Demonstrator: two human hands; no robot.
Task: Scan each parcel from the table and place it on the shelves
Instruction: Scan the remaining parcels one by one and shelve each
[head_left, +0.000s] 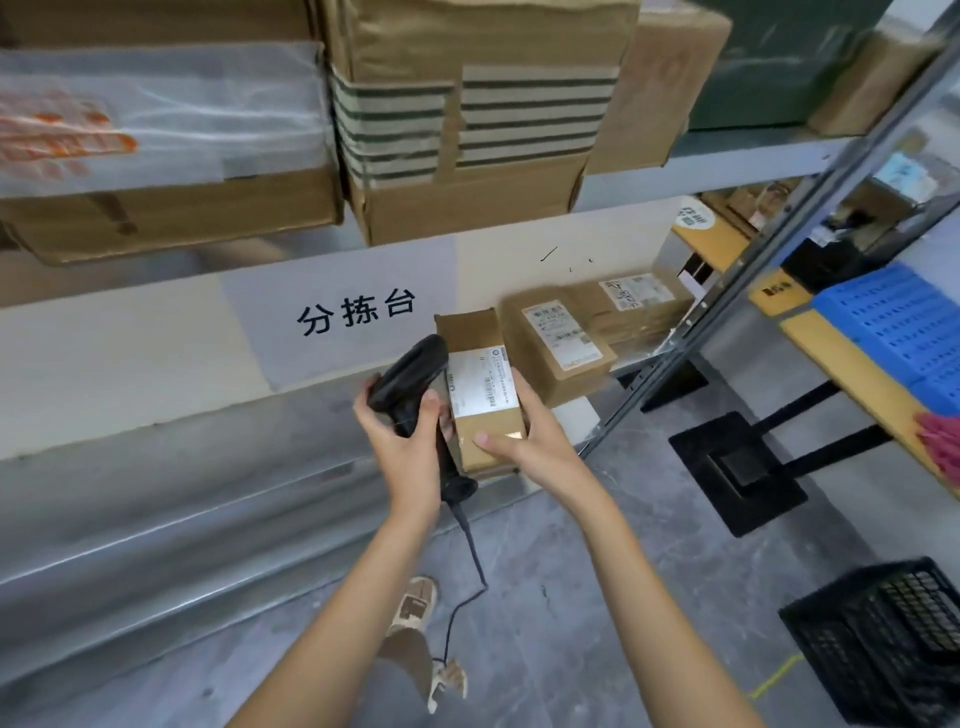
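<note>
A small brown cardboard parcel (480, 384) with a white shipping label is held in front of me by my right hand (524, 434), thumb on its near top and fingers along its right side. My left hand (402, 431) grips the handle of a black corded barcode scanner (415, 379), whose head points at the parcel's label from the left. Two more labelled brown parcels (563, 338) (631, 306) lie on the pale sorting table (156, 353) just behind the held parcel.
Large cardboard boxes (467, 130) and a plastic-wrapped box (156, 135) fill the shelf above. A grey metal shelf upright (769, 249) runs diagonally at right. Beyond it stand a yellow-topped bench with a blue crate (893, 322) and a black crate (883, 634) on the floor.
</note>
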